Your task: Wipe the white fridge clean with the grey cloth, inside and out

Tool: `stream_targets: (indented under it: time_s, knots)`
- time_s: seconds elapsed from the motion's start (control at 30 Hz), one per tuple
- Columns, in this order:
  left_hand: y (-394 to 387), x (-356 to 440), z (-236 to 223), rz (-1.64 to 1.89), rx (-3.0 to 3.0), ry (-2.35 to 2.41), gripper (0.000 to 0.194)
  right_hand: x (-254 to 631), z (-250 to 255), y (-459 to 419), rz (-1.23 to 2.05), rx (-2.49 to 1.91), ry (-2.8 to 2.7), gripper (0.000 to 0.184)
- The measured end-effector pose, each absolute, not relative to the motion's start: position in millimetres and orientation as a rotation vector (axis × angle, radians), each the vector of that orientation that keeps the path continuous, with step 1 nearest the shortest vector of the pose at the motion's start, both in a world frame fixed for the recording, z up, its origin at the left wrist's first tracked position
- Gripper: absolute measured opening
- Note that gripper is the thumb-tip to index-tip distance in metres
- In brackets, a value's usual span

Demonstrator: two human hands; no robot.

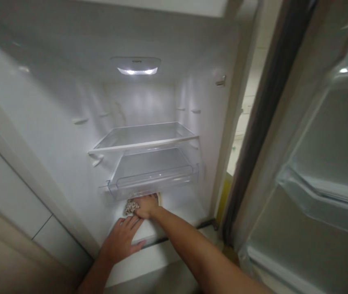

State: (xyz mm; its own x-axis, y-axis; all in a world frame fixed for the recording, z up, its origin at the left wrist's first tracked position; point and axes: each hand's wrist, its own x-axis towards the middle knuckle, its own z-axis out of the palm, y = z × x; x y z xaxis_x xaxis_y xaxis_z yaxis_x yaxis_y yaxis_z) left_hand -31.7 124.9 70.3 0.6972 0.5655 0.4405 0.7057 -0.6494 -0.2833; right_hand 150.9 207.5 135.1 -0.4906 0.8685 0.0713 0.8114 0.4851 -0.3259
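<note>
I look into an open white fridge. My right hand (147, 205) reaches to the fridge floor under a clear drawer (154, 177) and is closed on a patterned cloth (130, 207), pressing it against the floor. Fingers flat and spread, my left hand (121, 241) rests on the front lip of the fridge floor (180, 202), just in front of the cloth. It holds nothing.
A glass shelf (145, 141) sits above the clear drawer. An interior lamp (137, 70) glows at the top. The fridge door (323, 163) stands open at right with its door bins. A white cabinet panel (5, 192) is at left.
</note>
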Motion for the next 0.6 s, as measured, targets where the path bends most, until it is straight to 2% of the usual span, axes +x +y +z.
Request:
stream_targets:
  time_s: [0.1,0.2,0.33,0.5,0.6]
  knots:
    - [124.8,-31.7,72.1,-0.481,-2.453,-0.911,0.05,163.0,134.7,181.8,0.293,-1.559,-2.469,0.051]
    - [126.0,-32.8,72.9,-0.518,-2.437,-0.887,0.054,182.9,134.7,172.5,0.227,-1.695,-2.402,0.058]
    - [129.9,-35.0,75.2,-0.553,-2.447,-0.84,0.059,223.5,131.7,178.2,0.179,-1.844,-2.272,0.06]
    - [134.9,-37.0,78.3,-0.547,-2.526,-0.782,0.075,264.8,120.7,191.3,0.153,-1.906,-2.083,0.055]
    - [136.2,-38.2,75.2,-0.534,-2.563,-0.809,0.08,269.4,118.0,207.5,0.166,-1.939,-2.007,0.062]
